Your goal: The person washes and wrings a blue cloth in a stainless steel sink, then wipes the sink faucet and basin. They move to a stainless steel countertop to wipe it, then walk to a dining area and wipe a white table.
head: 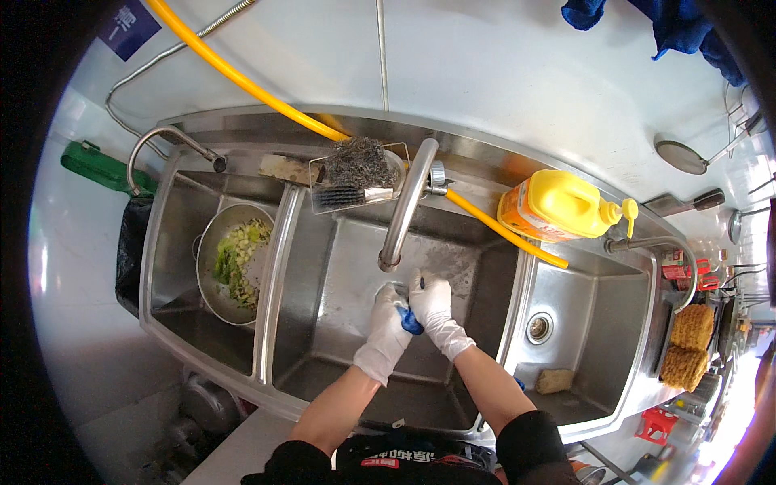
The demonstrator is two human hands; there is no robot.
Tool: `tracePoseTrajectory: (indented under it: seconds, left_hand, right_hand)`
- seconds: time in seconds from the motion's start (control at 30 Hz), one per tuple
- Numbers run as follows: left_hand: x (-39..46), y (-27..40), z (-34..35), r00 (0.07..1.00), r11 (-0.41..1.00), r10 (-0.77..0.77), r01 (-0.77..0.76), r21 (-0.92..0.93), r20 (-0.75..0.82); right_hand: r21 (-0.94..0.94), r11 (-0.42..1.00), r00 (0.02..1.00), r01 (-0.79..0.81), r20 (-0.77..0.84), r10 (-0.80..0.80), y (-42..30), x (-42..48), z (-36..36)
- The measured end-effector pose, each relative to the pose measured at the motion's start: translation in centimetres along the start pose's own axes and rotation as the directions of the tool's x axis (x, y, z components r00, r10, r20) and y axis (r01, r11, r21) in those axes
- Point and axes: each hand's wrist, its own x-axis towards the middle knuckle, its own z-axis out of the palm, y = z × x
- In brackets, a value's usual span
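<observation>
Both my hands wear white gloves and are close together over the middle basin of a stainless steel sink. My left hand has its fingers closed around a blue cloth, which bunches out between the hands. Beside it on the right, my right hand has its fingers curled, with a small dark blue bit showing among them; whether it also grips the cloth is unclear. The metal faucet ends just above my hands. Part of the basin floor under them is hidden.
A metal pan with vegetable scraps stands in the left basin. Behind the middle basin, a wire basket holds steel wool and a brush. A yellow jug with a pump and a yellow hose lie right. A sponge rests in the right basin.
</observation>
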Motion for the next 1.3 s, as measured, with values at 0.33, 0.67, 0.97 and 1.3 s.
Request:
tracePoseTrajectory:
  seconds: [0.33, 0.67, 0.97, 1.3]
  left_hand:
    - [-2.2, 3.8, 1.7, 0.959, 0.955, -0.222, 0.250, -0.159, 0.174]
    - [-4.3, 9.7, 6.8, 0.946, 0.943, -0.311, 0.319, -0.093, 0.096]
    - [-2.2, 8.3, 7.0, 0.964, 0.961, -0.253, 0.240, 0.141, 0.086]
    - [3.6, 6.0, 9.4, 0.981, 0.989, -0.140, 0.144, 0.020, -0.135]
  right_hand:
    - [-0.038, 0.999, 0.998, -0.038, 0.058, 0.040, 1.7, 1.4, -0.2]
    - [-0.157, 0.829, 0.790, 0.537, -0.250, -0.560, -5.1, 10.6, -7.8]
    - [-0.150, 0.790, 0.755, 0.594, -0.235, -0.612, -1.9, 9.1, -6.3]
    - [-0.112, 0.810, 0.787, 0.576, -0.191, -0.586, -1.8, 8.2, -6.6]
